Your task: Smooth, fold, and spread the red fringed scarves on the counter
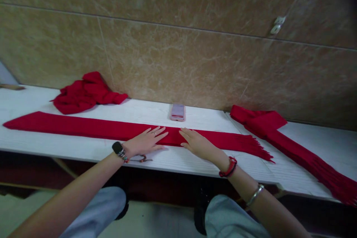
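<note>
A long red scarf lies flat in a narrow strip along the white table, its fringed end toward the right. My left hand rests on its middle with the fingers spread, palm down. Close by on the right, my right hand also lies on the scarf, fingers stretched out and pointing left. Neither hand grips the cloth; a short stretch of scarf shows between them.
A crumpled red cloth sits at the back left. Behind the hands lies a phone. Another red fringed scarf stretches across the right side, folded over at its far end. The tiled wall borders the white table.
</note>
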### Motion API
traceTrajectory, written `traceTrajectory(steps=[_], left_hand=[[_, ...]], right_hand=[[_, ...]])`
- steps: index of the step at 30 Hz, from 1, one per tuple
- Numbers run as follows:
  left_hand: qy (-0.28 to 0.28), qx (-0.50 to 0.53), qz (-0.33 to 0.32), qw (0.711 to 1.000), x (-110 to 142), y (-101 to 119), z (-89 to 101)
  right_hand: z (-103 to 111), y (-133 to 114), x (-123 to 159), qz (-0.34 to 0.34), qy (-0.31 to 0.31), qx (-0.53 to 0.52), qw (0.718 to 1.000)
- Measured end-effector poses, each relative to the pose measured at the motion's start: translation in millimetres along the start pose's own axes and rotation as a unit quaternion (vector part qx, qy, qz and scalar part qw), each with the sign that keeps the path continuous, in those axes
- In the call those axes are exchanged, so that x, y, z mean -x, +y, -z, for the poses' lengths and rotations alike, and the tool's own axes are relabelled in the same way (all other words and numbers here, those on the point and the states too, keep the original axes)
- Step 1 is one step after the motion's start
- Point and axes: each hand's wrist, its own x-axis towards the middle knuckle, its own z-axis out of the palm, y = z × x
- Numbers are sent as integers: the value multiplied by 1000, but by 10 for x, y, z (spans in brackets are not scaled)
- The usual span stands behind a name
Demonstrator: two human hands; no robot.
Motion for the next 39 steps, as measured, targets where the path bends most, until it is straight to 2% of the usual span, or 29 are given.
traceTrajectory(steps=[6,11,16,20,26,32,39], left_hand=[[-12,-14,58,998,579,-353,-8],[31,-28,55,998,751,-477,12],[90,-65,41,993,728,-481,69],[113,-89,23,989,666,-424,97],[121,-105,-9,987,521,-319,61],[124,-91,-39,987,332,-178,58],[105,-92,-50,989,255,-130,114]], right_hand=[[-59,-268,-278,56,-19,-1,998],[-157,-417,-405,88,1,-3,996],[-160,-410,-392,106,19,50,993],[-120,-338,-293,108,22,85,990],[-106,-243,-114,105,13,116,988],[-95,-231,-51,52,0,106,993],[-112,-162,30,40,27,117,992]])
